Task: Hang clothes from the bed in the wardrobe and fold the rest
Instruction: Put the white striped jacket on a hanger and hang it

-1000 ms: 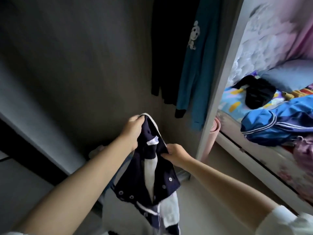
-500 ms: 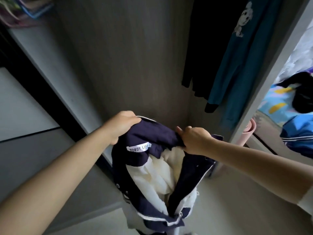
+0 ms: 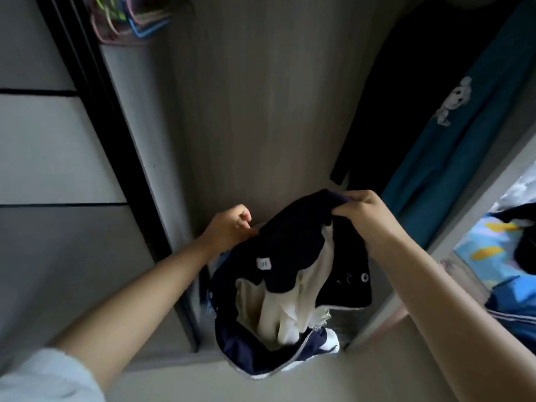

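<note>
Navy jacket [image 3: 293, 274] with cream lining held up before the open wardrobe [image 3: 249, 111]. Right hand [image 3: 367, 211] gripping its top edge, fingers curled over the cloth. Left hand [image 3: 230, 227] at the jacket's left edge, fingers curled; grip unclear. Hanging alongside: black garment [image 3: 391, 111], teal top [image 3: 464, 134]. Hangers [image 3: 130, 18] upper left. Bed [image 3: 493, 256] at right.

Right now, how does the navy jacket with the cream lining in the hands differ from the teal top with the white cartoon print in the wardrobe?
The navy jacket with the cream lining is bunched and held up by both hands; the teal top with the white cartoon print hangs straight inside the wardrobe, untouched. The jacket is dark navy with snap buttons and a zip; the top is plain teal apart from its print. Both are garments at the wardrobe opening.
</note>
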`<act>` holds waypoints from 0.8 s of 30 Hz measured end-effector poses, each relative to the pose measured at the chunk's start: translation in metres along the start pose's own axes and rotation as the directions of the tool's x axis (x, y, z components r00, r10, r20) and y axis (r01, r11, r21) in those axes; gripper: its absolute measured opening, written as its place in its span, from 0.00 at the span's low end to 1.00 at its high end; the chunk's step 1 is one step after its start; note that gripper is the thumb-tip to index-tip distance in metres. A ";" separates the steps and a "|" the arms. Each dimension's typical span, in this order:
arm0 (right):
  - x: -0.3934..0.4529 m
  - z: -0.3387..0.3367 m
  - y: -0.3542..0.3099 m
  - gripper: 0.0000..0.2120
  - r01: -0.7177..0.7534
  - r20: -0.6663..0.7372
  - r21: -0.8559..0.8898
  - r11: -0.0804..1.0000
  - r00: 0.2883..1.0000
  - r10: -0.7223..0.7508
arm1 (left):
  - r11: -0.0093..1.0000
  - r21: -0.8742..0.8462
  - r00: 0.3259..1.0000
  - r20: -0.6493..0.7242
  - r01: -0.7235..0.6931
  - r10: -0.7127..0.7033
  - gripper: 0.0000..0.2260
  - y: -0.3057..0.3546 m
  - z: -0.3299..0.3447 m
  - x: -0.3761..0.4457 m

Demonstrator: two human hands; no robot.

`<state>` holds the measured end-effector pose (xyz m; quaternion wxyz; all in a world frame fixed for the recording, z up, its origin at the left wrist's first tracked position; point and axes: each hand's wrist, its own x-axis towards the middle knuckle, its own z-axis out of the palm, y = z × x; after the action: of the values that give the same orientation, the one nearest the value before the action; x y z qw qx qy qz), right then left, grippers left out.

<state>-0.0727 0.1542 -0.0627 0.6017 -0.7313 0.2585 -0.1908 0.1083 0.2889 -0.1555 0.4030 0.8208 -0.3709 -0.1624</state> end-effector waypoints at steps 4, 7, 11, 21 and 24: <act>0.007 -0.010 -0.011 0.12 0.052 -0.048 0.091 0.994 0.998 -0.048 | 0.983 -0.002 0.969 -0.172 -0.183 0.180 0.16 0.013 0.038 -0.019; 0.005 -0.020 -0.015 0.17 0.140 -0.037 0.148 0.979 0.990 -0.136 | 0.949 -0.054 0.935 0.164 -0.311 0.315 0.36 0.010 0.069 -0.033; -0.003 -0.030 -0.014 0.13 0.235 -0.023 0.253 0.939 0.971 -0.237 | 0.950 0.031 0.947 -0.079 -0.311 0.312 0.42 -0.008 0.089 -0.018; 0.004 -0.076 0.001 0.29 0.201 -0.129 0.287 0.937 0.977 -0.170 | 0.948 -0.317 0.991 0.107 -0.042 0.079 0.14 0.000 0.094 0.006; 0.019 -0.097 0.013 0.28 0.079 -0.138 0.109 0.991 0.988 -0.064 | 0.993 -0.072 0.995 -0.046 -0.094 0.091 0.11 0.002 0.048 0.005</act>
<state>-0.1166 0.0645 -0.0560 0.6166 -0.6899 0.2605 -0.2756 0.0833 0.2581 -0.1838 0.4479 0.7905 -0.3936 -0.1399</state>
